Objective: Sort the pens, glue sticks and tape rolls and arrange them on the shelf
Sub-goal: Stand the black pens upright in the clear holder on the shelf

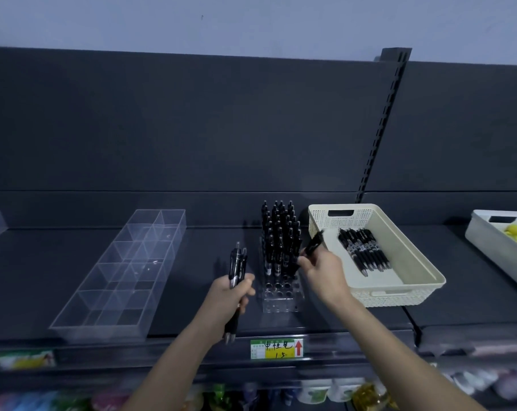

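A clear pen rack [282,298] stands on the dark shelf [192,241]. Several black pens [281,232] stand upright in its back rows, and its front holes hold nothing. My left hand [232,295] grips a small bundle of black pens [237,264] just left of the rack. My right hand [322,271] holds a single black pen [314,244] tilted beside the rack's right side. Several more black pens [364,250] lie inside a cream basket [396,293] to the right.
A clear divided organizer [82,329] lies on the shelf at the left. A white bin [485,247] with yellow items stands at the far right. A green-and-yellow price tag [276,348] hangs on the shelf's front edge. Blurred goods show on the shelf below.
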